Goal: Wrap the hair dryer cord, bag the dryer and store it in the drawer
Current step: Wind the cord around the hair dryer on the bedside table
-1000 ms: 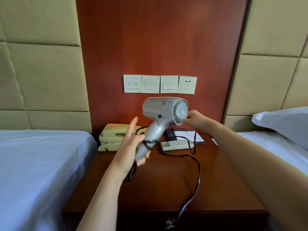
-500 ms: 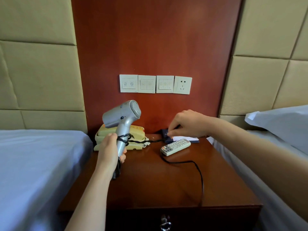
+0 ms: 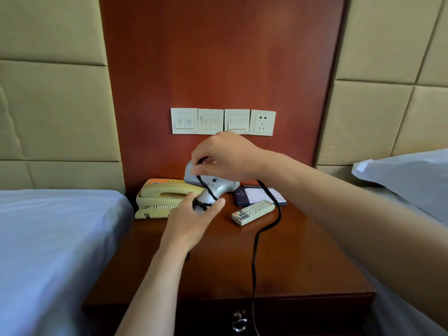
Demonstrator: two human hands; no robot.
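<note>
A silver hair dryer (image 3: pixel 215 186) is held above the back of the wooden nightstand (image 3: pixel 225 258), partly hidden by both hands. My left hand (image 3: pixel 191 224) grips its handle, where a few black turns of cord sit. My right hand (image 3: pixel 223 156) is above the dryer body, pinching the black cord (image 3: pixel 254 251) and drawing it across the dryer. The rest of the cord loops to the right, runs forward over the nightstand top and drops over its front edge. The drawer (image 3: pixel 278 316) below is closed, with a metal pull (image 3: pixel 238 322). No bag is in view.
A beige telephone (image 3: pixel 162 197) sits at the back left of the nightstand, with a white remote (image 3: pixel 253 212) and a notepad (image 3: pixel 259 195) at the back right. Wall switches and a socket (image 3: pixel 262 122) are above. Beds flank both sides, with a pillow (image 3: pixel 407 175) on the right.
My right hand has come up from the nightstand's back with the cord and now holds it over the dryer. The dryer has shifted right and tilted, its body now behind my right hand.
</note>
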